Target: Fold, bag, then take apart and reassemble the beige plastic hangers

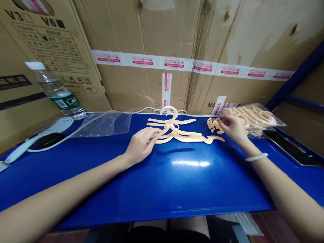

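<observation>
My left hand (139,144) is closed in a pinch on a slim peach-coloured plastic hanger arm (164,130). Around its fingertips lie more hanger parts: a curved hook (174,111) and several thin hanger arms (188,138), overlapping so that I cannot tell which are joined. A short curved piece (217,138) sits at the right end of the lower arms. My right hand (234,127) reaches into a small heap of little peach pieces (213,125), thumb and fingers pinched together. Whatever is between those fingertips is too small to make out.
A clear bag of peach hanger parts (258,116) lies behind my right hand, beside a dark phone-like slab (291,147). At left are a water bottle (62,94), a pale brush-like tool (43,133) and an empty plastic bag (106,123). Cardboard boxes (141,33) wall the blue table's (152,192) back.
</observation>
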Tool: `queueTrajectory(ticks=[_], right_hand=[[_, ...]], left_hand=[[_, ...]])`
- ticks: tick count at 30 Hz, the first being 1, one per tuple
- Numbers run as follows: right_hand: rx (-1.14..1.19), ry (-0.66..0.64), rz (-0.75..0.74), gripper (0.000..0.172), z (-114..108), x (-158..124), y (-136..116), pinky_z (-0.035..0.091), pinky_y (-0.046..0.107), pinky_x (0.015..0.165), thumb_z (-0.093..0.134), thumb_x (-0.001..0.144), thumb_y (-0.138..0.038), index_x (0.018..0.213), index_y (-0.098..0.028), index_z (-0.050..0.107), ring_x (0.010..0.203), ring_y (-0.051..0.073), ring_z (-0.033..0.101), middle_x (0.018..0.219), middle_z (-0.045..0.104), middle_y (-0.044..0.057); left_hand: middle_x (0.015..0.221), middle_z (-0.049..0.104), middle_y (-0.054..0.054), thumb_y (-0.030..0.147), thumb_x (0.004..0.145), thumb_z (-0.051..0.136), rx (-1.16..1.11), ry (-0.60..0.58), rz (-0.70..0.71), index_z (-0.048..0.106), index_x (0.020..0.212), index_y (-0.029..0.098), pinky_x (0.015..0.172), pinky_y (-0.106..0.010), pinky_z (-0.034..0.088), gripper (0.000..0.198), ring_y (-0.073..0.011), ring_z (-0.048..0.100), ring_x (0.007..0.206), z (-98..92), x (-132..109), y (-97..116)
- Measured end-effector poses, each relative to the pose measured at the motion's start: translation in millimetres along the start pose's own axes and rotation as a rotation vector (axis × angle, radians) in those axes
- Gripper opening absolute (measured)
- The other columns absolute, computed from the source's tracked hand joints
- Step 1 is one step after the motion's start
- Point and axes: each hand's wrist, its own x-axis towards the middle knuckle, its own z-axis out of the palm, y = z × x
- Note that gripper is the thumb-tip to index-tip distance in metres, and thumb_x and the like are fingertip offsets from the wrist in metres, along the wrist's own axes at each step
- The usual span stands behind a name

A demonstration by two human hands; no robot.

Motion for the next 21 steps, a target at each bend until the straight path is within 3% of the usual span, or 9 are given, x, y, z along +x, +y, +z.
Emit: queueTrajectory(ticks=[2,4,6,9,14,21], right_hand=[[0.316,0.124,0.158,0.020,-1.9,0.9,-8.2,0.050,0.032,0.059,0.064,0.086,-0.035,0.094,-0.020,0.074,0.060,0.020,0.064,0.065,0.068,0.003],[0.650,0.187,0.285,0.017,-3.5,1.2,-19.9,0.052,0.030,0.058,0.070,0.082,-0.035,0.093,-0.022,0.073,0.059,0.018,0.065,0.069,0.070,0.002],[0.940,0.175,0.387,0.018,-4.6,0.0,-33.8,0.055,0.028,0.061,0.076,0.077,-0.033,0.091,-0.023,0.073,0.063,0.016,0.067,0.076,0.073,0.003],[1.214,0.052,0.512,0.023,-5.3,-4.8,-53.6,0.059,0.027,0.069,0.083,0.071,-0.037,0.085,-0.020,0.074,0.071,0.015,0.070,0.080,0.074,0.005],[1.331,-0.198,0.590,0.028,-4.6,-14.3,-70.2,0.059,0.027,0.079,0.088,0.068,-0.036,0.086,-0.020,0.074,0.075,0.014,0.069,0.085,0.075,0.004],[1.353,-0.274,0.581,0.038,2.3,-16.2,-68.2,0.057,0.039,0.098,0.093,0.060,-0.032,0.090,-0.025,0.070,0.096,0.021,0.072,0.093,0.074,0.001]], left_hand=[[0.102,0.070,-0.008,0.020,0.100,0.049,-0.001,0.007,-0.004,0.061,0.111,0.017,0.082,-0.031,0.049,0.016,-0.0208,0.065,0.092,0.3,0.3,-0.2],[0.101,0.070,-0.008,0.020,0.100,0.049,0.004,0.016,-0.015,0.061,0.111,0.017,0.082,-0.031,0.049,0.016,-0.0210,0.066,0.093,0.5,0.9,-0.5],[0.100,0.070,-0.008,0.021,0.100,0.049,0.018,0.028,-0.025,0.061,0.111,0.017,0.081,-0.032,0.049,0.017,-0.0212,0.066,0.092,0.6,1.5,-1.1],[0.099,0.071,-0.008,0.022,0.101,0.048,0.063,0.035,-0.020,0.062,0.110,0.017,0.080,-0.034,0.049,0.017,-0.0218,0.066,0.091,0.8,1.9,-2.3],[0.099,0.072,-0.007,0.022,0.101,0.047,0.108,0.036,-0.021,0.061,0.110,0.018,0.077,-0.034,0.047,0.018,-0.0223,0.066,0.090,1.3,1.6,-3.3],[0.098,0.072,-0.007,0.023,0.100,0.048,0.111,0.020,-0.048,0.062,0.109,0.019,0.077,-0.034,0.046,0.017,-0.0220,0.066,0.089,-0.3,2.8,-1.0]])
